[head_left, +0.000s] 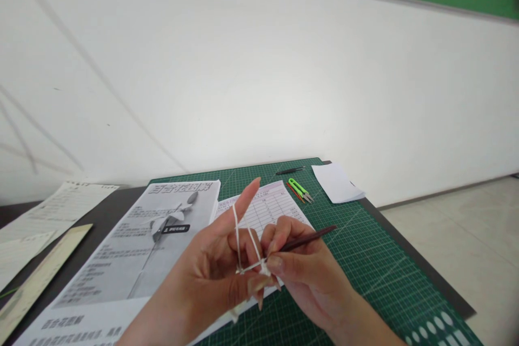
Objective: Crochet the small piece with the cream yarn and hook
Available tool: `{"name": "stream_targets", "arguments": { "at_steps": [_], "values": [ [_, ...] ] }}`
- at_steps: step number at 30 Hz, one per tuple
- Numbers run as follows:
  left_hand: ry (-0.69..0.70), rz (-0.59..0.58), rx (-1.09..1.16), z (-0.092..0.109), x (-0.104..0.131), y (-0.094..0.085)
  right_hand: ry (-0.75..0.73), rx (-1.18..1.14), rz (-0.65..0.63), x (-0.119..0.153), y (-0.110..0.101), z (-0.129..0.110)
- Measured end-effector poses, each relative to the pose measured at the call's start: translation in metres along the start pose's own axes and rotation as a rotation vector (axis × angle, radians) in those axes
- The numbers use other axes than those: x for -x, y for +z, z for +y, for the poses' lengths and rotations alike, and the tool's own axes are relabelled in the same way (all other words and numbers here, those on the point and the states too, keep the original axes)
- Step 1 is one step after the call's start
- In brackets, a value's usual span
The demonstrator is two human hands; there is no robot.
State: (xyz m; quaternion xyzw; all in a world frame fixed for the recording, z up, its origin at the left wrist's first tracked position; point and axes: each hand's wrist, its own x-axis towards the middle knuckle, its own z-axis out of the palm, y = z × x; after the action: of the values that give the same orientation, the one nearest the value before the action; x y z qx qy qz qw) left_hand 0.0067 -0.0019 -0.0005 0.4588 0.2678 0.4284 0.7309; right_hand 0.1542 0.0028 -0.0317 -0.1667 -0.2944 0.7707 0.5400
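Note:
My left hand (206,267) has its index finger raised, with white yarn (237,240) looped over it. Its thumb and other fingers pinch a small white crocheted piece (264,267). In my right hand (314,273) is a crochet hook with a dark brown handle (311,237), gripped between thumb and fingers. The hook's tip meets the yarn at the white piece, where the two hands nearly touch; fingers partly hide the tip. A short bit of white yarn hangs below my left thumb.
A green cutting mat (389,265) covers much of the dark table. Printed sheets (117,254) lie left, and a ruled form (270,203) sits behind my hands. Green thread snips (299,189), a dark pen-like tool (290,170) and white paper (337,183) are farther back. A wall (243,92) stands behind.

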Motion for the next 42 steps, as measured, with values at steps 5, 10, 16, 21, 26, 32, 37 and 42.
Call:
{"name": "stream_targets", "arguments": {
  "at_steps": [5, 10, 16, 21, 26, 32, 37, 42],
  "values": [
    [-0.041, 0.057, -0.062, 0.003, 0.001, 0.003, 0.008, 0.022, 0.016, 0.0, -0.003, -0.002],
    [-0.049, 0.098, -0.146, 0.005, 0.002, 0.005, 0.041, 0.006, 0.054, -0.002, -0.006, -0.009],
    [-0.028, 0.127, -0.165, 0.005, 0.004, 0.007, -0.04, 0.074, 0.081, -0.003, -0.01, -0.016],
    [-0.024, 0.084, -0.163, 0.003, 0.005, 0.005, -0.061, 0.07, 0.111, -0.004, -0.01, -0.015],
    [-0.012, 0.017, -0.142, 0.002, 0.005, 0.002, -0.058, 0.069, 0.107, -0.004, -0.009, -0.015],
    [-0.101, 0.066, -0.179, 0.007, 0.008, 0.005, -0.101, 0.091, 0.074, -0.001, -0.008, -0.018],
    [-0.109, -0.009, -0.209, 0.006, 0.008, -0.002, -0.19, 0.203, 0.077, 0.0, -0.009, -0.022],
    [-0.115, -0.018, -0.204, 0.005, 0.006, -0.004, -0.291, 0.314, 0.026, 0.004, -0.011, -0.028]
  ]
}}
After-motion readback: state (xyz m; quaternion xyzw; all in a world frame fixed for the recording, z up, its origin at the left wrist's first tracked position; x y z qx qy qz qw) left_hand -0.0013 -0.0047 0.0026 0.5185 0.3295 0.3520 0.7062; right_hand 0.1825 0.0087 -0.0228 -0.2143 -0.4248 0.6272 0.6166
